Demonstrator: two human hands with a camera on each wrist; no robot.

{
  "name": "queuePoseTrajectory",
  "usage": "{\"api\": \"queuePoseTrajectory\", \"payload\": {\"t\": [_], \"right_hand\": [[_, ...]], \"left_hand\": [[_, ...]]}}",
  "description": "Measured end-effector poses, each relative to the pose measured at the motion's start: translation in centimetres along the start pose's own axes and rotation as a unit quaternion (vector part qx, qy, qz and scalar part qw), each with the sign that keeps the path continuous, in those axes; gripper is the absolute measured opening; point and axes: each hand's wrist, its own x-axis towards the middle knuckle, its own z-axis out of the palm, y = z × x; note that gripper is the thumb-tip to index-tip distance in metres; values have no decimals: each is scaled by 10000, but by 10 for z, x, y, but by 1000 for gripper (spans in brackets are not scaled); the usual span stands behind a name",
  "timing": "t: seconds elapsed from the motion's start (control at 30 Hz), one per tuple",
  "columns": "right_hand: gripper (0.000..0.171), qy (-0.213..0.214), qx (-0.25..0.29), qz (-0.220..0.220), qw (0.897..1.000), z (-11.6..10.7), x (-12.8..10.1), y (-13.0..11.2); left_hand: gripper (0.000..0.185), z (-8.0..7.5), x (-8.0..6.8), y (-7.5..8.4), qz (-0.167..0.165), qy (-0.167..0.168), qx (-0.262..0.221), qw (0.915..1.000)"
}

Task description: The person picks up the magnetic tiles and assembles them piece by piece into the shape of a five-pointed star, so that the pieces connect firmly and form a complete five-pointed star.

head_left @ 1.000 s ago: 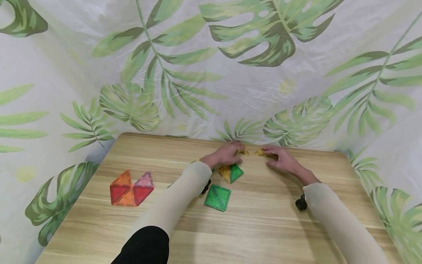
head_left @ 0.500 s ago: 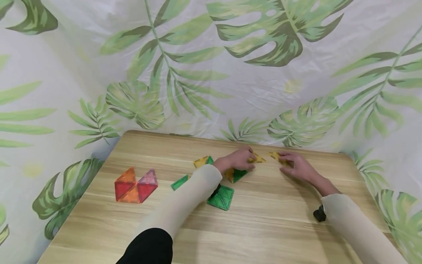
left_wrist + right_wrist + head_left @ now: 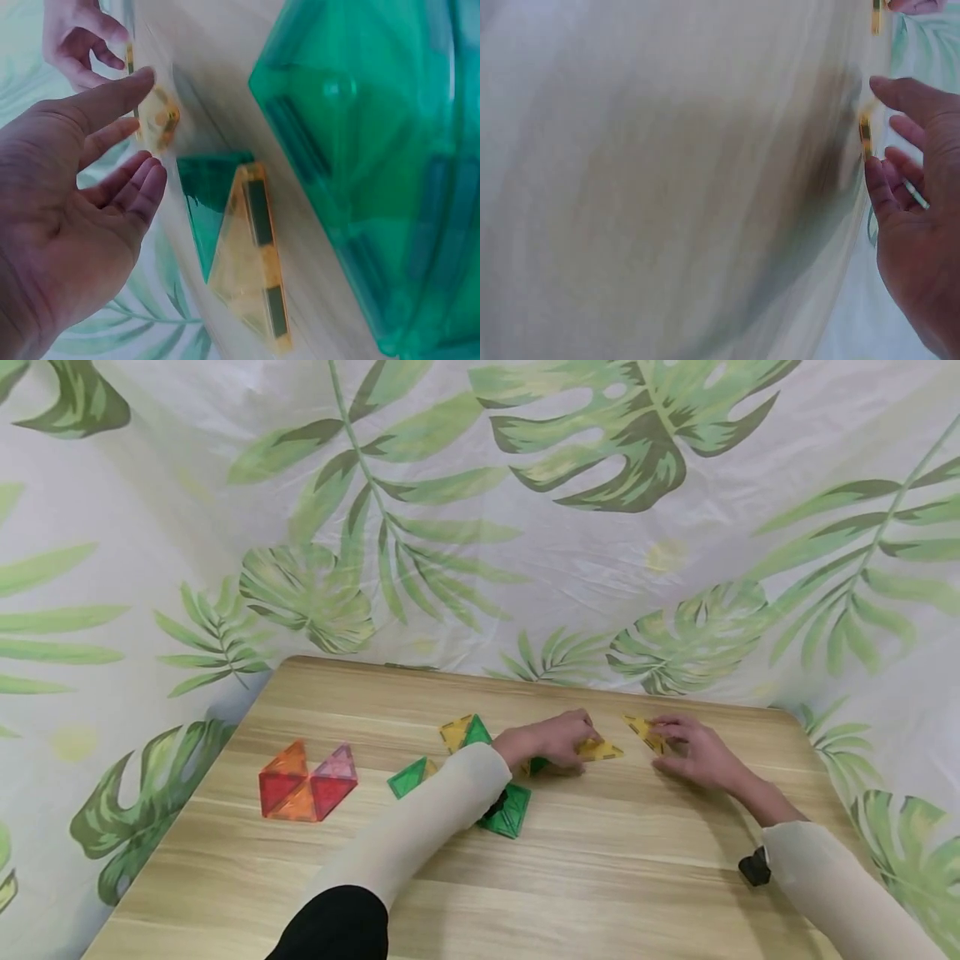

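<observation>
In the head view my left hand (image 3: 561,739) holds a yellow triangular magnetic tile (image 3: 604,750) at its fingertips, low over the table. Farther right, my right hand (image 3: 697,752) pinches a second yellow triangular tile (image 3: 641,731) by its right side. A narrow gap separates the two tiles. The left wrist view shows thumb and fingers at either side of the yellow tile (image 3: 159,120). Seen from the right wrist, the other yellow tile (image 3: 865,137) appears edge-on between thumb and fingertips. A green-and-yellow pair (image 3: 217,225) lies beside my left hand, partly covered in the head view.
A green square (image 3: 512,814) lies under my left forearm, partly hidden. Farther left are more green and yellow tiles (image 3: 467,731) and a small green triangle (image 3: 408,778). Joined red, orange and pink tiles (image 3: 300,789) lie at the table's left. A leaf-print curtain (image 3: 450,527) hangs behind.
Both hands have moved right and nearer the person with their yellow tiles. The left forearm covers more of the green square, and the tiles at its left have come into view.
</observation>
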Motion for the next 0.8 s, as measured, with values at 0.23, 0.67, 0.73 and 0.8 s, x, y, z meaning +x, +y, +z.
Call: {"api": "queuePoseTrajectory", "payload": {"t": [0.23,0.67,0.73,0.8], "right_hand": [[71,-270,300,364,9985,-8,1,10],[60,-421,470,307,9975,-8,7,15],[58,-381,372,285,9982,-8,7,14],[57,-368,293,323,9984,-9,7,13]], "left_hand": [[76,0,2,-10,170,-394,-174,9989],[64,0,2,-18,409,-174,-331,9985],[64,0,1,-17,379,-115,-300,9988],[66,1,0,-17,340,-13,-244,9991]]}}
